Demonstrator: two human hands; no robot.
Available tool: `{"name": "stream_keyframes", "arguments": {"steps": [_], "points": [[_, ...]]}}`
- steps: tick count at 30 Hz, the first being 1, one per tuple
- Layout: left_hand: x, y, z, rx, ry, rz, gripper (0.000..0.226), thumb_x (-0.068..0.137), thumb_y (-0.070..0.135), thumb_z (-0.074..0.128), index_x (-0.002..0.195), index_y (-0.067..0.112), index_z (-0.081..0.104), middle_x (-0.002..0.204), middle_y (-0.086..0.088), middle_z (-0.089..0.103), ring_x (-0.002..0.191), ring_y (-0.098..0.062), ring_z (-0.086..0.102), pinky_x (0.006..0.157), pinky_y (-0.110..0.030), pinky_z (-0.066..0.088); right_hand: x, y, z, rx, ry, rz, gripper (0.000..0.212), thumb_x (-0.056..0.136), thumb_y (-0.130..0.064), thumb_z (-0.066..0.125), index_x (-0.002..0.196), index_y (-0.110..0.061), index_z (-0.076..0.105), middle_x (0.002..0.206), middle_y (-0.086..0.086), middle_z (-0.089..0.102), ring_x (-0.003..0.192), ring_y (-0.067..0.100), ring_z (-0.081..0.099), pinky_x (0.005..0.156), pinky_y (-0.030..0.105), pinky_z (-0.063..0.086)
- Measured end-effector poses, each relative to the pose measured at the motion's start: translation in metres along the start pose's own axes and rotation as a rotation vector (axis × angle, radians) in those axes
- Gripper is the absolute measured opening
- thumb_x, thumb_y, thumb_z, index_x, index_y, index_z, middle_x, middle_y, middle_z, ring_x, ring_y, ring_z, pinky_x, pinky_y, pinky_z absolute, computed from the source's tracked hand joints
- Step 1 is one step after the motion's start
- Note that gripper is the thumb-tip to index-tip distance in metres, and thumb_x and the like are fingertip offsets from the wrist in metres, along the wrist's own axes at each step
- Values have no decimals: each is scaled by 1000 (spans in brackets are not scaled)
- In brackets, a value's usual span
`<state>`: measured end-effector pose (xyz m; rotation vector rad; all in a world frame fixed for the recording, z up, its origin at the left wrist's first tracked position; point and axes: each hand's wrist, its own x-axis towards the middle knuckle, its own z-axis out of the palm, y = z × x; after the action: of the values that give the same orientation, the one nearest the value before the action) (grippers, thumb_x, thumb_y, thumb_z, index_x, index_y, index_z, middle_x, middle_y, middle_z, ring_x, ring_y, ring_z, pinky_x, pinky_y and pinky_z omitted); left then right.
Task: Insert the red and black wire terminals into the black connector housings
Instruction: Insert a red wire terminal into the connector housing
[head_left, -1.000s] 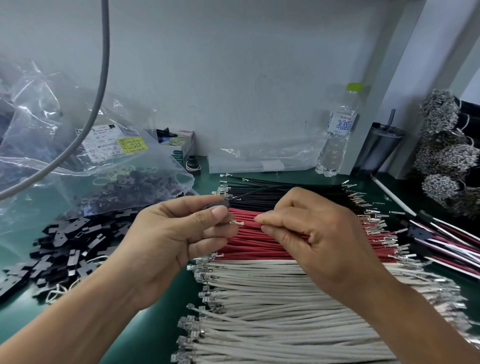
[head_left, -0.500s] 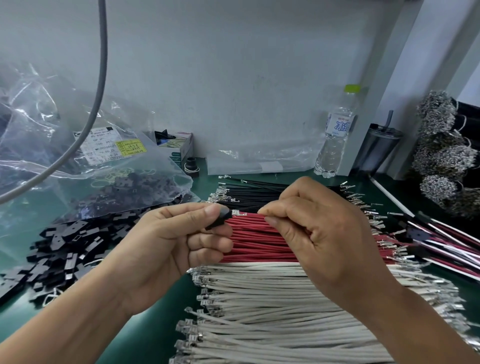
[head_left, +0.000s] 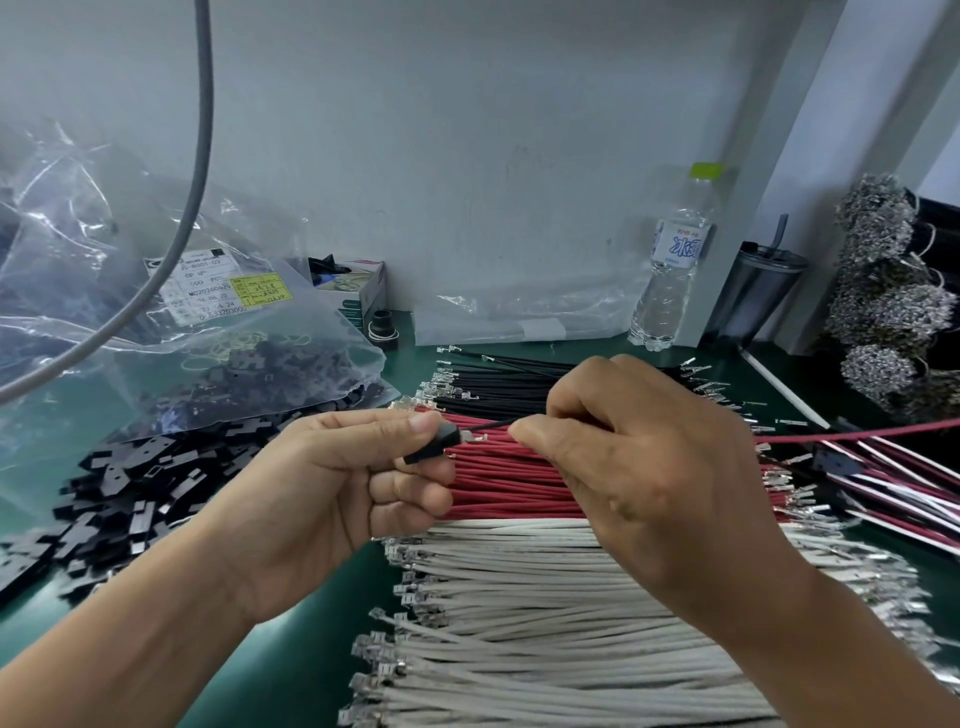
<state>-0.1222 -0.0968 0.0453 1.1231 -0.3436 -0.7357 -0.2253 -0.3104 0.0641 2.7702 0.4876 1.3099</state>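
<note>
My left hand (head_left: 332, 493) pinches a small black connector housing (head_left: 434, 442) between thumb and forefinger. My right hand (head_left: 639, 467) pinches a thin black wire (head_left: 496, 425) whose metal terminal (head_left: 467, 437) touches the housing's right end. A red wire (head_left: 857, 431) trails to the right from behind my right hand; where it starts is hidden. Below the hands lie rows of black wires (head_left: 493, 384) and red wires (head_left: 509, 480) on the green mat.
A row of white wires (head_left: 519, 597) lies nearest me. Loose black housings (head_left: 130, 493) are heaped at left under a plastic bag (head_left: 156, 322). A water bottle (head_left: 670, 270), a dark cup (head_left: 758, 296), terminal bundles (head_left: 883, 291) and assembled red-and-white wires (head_left: 909, 483) stand right.
The hands came together at the housing, then parted a little. A black wire now shows between my right fingers and the housing, and a red wire sticks out to the right.
</note>
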Motion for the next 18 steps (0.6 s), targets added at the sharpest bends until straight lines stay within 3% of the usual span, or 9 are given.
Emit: {"name": "stream_keyframes", "arguments": {"steps": [4,7,9,13,16,18], "points": [[1,-4,1,0,-8,-46,53,52,27,101,93,2,80,78,-18,72,57,-21,72,52,-26,60,-2,-4,4,35,12,-8,7,90,-4,73,93,-9,76,81,2,59,69,18,49,46,35,44],[1,-8,4,-42,18,-28,32,74,23,92,94,2,80,80,-19,73,59,-21,73,52,-25,60,-3,-12,11,84,10,43,7,94,-8,69,88,-8,73,81,1,57,68,19,51,47,36,46],[2,-10,8,-3,45,15,28,76,20,87,97,3,80,84,-21,75,63,-23,74,54,-26,60,-4,-13,14,102,-3,89,7,94,-10,68,88,-9,72,83,0,57,70,18,53,50,36,48],[2,-16,12,450,150,347,41,63,26,92,103,25,82,94,-14,79,75,-29,78,61,-31,63,-5,-7,15,207,-47,220,14,95,-24,63,95,-17,76,87,-7,61,77,11,59,59,31,51],[2,-18,10,671,231,508,25,64,34,85,89,39,82,77,-4,79,62,-24,76,56,-32,61,-6,-6,15,242,-67,222,14,94,-27,64,93,-18,75,87,-9,62,78,9,60,62,28,52],[1,-19,10,689,212,521,17,68,34,82,85,37,82,71,-4,78,56,-23,74,52,-35,58,-7,-8,16,175,-59,201,13,95,-25,64,91,-17,74,85,-8,62,76,10,59,61,30,52]]}}
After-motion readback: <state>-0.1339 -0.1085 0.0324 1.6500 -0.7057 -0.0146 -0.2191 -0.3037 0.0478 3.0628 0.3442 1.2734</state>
